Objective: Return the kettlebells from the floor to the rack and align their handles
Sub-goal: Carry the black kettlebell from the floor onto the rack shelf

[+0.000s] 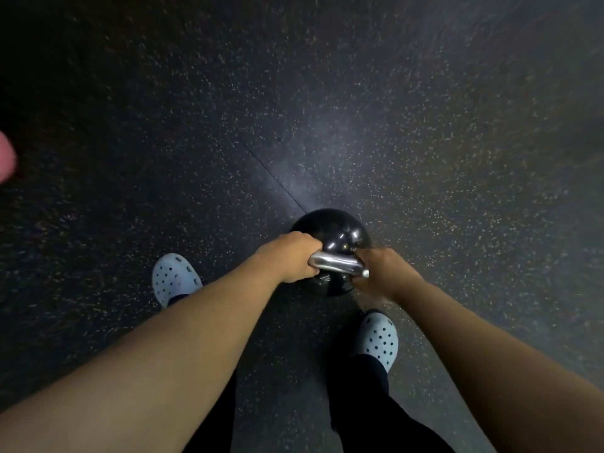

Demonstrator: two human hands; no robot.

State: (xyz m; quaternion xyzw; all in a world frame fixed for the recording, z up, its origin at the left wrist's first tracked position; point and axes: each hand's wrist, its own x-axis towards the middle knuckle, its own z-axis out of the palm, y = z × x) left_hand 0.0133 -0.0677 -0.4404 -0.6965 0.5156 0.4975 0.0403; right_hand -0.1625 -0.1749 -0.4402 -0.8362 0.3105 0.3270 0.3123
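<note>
A black, glossy kettlebell [333,228] with a shiny metal handle [336,264] hangs below me, over the dark floor. My left hand [291,259] is closed around the left end of the handle. My right hand [380,271] grips the right end, slightly blurred. Both arms reach straight down to it. The lower part of the ball is hidden behind the handle and my hands. No rack is in view.
Dark speckled rubber flooring [425,142] fills the view, with a thin seam [274,178] running diagonally toward the kettlebell. My feet in pale blue clogs stand at left [175,277] and right [379,338]. A blurred pink shape [5,158] sits at the left edge.
</note>
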